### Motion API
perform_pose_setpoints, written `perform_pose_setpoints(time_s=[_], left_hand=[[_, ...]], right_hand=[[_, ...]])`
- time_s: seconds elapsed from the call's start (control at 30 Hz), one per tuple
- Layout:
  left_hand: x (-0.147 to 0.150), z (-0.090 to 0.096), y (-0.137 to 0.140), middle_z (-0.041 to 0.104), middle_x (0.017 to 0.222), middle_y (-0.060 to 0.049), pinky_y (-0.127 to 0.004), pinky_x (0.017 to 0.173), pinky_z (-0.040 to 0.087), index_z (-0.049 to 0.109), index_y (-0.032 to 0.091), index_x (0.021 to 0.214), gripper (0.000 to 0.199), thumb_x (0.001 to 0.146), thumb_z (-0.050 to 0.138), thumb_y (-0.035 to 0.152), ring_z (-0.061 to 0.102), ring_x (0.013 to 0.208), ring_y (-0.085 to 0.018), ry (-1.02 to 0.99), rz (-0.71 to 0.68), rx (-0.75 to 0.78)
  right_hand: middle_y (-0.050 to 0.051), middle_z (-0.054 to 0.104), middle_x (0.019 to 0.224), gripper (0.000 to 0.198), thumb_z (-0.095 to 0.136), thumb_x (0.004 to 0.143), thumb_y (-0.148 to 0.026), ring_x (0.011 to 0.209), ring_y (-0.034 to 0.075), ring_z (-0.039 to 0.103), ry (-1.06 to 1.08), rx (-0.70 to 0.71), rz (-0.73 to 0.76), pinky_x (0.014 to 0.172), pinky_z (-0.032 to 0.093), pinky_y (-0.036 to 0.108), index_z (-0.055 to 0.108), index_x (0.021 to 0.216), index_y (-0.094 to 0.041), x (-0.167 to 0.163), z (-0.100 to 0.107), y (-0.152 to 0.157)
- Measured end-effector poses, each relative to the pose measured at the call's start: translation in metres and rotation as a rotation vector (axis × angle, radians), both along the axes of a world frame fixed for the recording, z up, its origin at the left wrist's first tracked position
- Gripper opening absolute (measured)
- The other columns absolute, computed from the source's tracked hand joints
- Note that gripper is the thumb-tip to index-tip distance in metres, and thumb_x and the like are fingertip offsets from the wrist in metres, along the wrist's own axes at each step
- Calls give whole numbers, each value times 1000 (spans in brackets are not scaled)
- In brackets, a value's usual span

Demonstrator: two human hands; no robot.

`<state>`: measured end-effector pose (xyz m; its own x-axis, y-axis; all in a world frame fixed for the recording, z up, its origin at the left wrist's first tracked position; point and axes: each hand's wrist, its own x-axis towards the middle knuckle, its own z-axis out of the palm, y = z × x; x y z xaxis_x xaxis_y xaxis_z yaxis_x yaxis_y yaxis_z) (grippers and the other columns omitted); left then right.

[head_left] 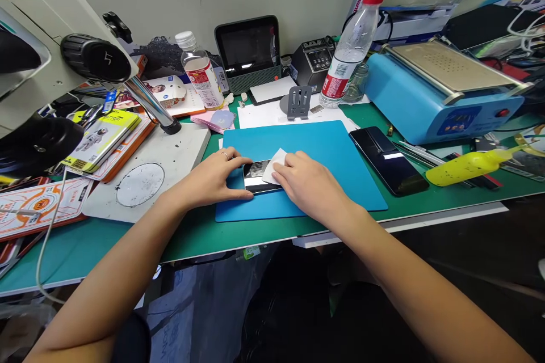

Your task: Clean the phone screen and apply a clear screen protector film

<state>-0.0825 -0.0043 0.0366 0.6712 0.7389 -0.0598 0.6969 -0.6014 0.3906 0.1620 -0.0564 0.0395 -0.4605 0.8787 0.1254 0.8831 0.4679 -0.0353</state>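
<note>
I see L hand [219,177] gripping glossy black rectangular slab [253,177], prob. phone, by left end on flat blue mat [336,156]; R hand [310,182] pinches thin white sheet [273,165] atop.

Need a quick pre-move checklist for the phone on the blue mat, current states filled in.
1. Phone on the blue mat: ok.
2. Left hand steadying it: ok, thumb and fingers at its left end.
3. White wipe gripped by right hand: ok, over the phone's right part.
4. Wipe's underside clean: cannot tell, hidden.
5. Second phone apart from both hands: ok, off to the right.
6. Yellow bottle upright: not ok, on its side.
</note>
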Motion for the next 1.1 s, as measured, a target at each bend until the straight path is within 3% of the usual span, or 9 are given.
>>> perform_pose_setpoints(time_s=[0.33, 0.57, 0.83, 1.1], left_hand=[[1, 1, 1, 60, 123, -11, -46, 99, 49, 60, 18, 129, 70, 79, 75, 65, 60, 114, -32, -14, 18, 21], [1, -1, 1, 62, 118, -10, -46, 96, 49, 59, 20, 123, 65, 78, 76, 66, 59, 111, -32, -33, 30, 20], [2, -3, 1, 63, 112, -10, -44, 88, 48, 59, 19, 121, 67, 79, 74, 68, 60, 103, -32, -67, 37, 6], [1, -2, 1, 62, 115, -10, -45, 93, 49, 60, 19, 120, 65, 77, 78, 63, 59, 109, -32, -65, 33, 18]], right_hand=[[10, 69, 94, 32, 45, 107, -25, 92, 25, 57, 20, -45, 9, 73, 40, 35, 75, 112, -15, 14, -3, -3], [11, 70, 101, 35, 41, 108, -28, 95, 25, 59, -20, -111, 39, 68, 37, 35, 74, 107, -15, -10, 7, 16], [12, 70, 106, 30, 45, 107, -23, 96, 24, 59, 14, -65, 141, 71, 39, 36, 71, 117, -13, -47, -5, 19], [10, 69, 98, 30, 46, 107, -29, 91, 25, 57, -4, -29, 64, 68, 36, 35, 73, 115, -19, -9, -6, 6]])
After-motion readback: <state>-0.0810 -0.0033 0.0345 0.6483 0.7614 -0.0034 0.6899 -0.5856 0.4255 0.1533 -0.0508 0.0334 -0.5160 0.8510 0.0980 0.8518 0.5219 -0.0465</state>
